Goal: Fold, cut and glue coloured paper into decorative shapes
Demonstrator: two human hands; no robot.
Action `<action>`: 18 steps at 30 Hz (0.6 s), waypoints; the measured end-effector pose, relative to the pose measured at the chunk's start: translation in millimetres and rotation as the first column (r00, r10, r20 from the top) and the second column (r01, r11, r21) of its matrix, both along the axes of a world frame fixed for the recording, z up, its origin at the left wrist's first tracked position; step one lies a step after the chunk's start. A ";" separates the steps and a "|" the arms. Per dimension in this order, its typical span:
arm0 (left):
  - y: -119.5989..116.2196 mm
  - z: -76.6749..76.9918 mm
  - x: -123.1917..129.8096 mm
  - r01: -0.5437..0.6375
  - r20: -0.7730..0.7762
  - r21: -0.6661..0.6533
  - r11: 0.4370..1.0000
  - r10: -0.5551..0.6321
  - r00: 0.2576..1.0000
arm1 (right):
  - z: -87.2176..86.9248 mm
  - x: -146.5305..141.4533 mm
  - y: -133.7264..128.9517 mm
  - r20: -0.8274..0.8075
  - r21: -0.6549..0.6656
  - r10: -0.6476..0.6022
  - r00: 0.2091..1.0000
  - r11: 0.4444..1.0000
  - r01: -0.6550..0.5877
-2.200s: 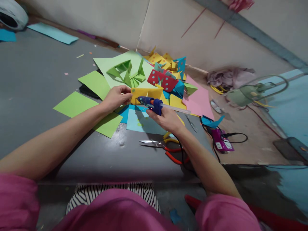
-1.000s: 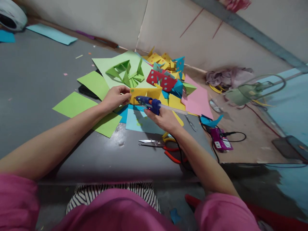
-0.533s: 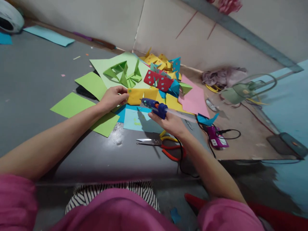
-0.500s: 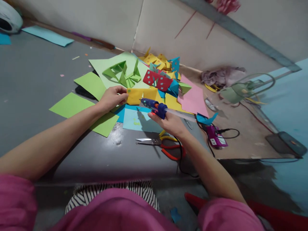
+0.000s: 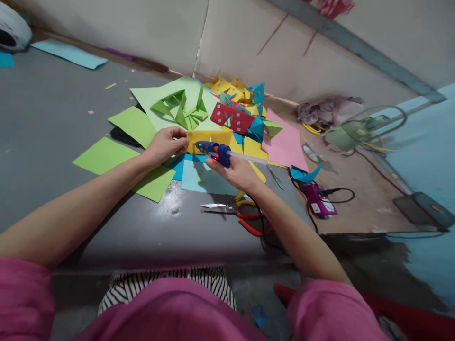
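Between the fingertips of my left hand (image 5: 168, 146) is the left end of a folded yellow paper piece (image 5: 223, 137), which bears a green dot near that end. My right hand (image 5: 241, 174) is closed around a blue hot glue gun (image 5: 213, 150) with a clear glue stick (image 5: 247, 157) in its back. The gun's nozzle points left and lies over the yellow paper; whether it touches cannot be made out. Below the hands lies a light blue sheet (image 5: 194, 177) with small green bits. Red-handled scissors (image 5: 222, 208) rest nearer to me.
Green sheets (image 5: 106, 155) lie on the left. Folded green paper (image 5: 177, 106), red dotted pieces (image 5: 232, 117) and yellow pieces (image 5: 227, 87) are heaped at the back. Tweezers (image 5: 276, 177), a pink sheet (image 5: 286, 137) and a purple power strip (image 5: 320, 201) are on the right.
My right hand has moved left with the glue gun, bringing its nozzle closer to the left end of the yellow paper. My left hand keeps its place.
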State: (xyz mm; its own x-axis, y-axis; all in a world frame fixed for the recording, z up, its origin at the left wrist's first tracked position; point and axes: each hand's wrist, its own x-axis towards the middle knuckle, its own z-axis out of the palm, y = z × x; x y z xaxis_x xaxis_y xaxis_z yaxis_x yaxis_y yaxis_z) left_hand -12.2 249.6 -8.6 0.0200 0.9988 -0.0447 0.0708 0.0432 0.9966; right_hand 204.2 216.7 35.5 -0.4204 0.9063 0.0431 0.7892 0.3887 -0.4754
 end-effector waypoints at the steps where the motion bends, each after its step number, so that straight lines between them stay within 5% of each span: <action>1: 0.3 -0.4 0.0 0.000 0.000 0.002 1.000 0.000 1.000 | -0.6 0.4 0.4 0.002 0.003 -0.002 1.000 1.000 0.002; 18: -1.4 3.0 1.3 -0.014 -0.015 -0.002 1.000 0.014 1.000 | -1.6 -1.2 0.2 -0.025 0.004 -0.010 1.000 1.000 0.010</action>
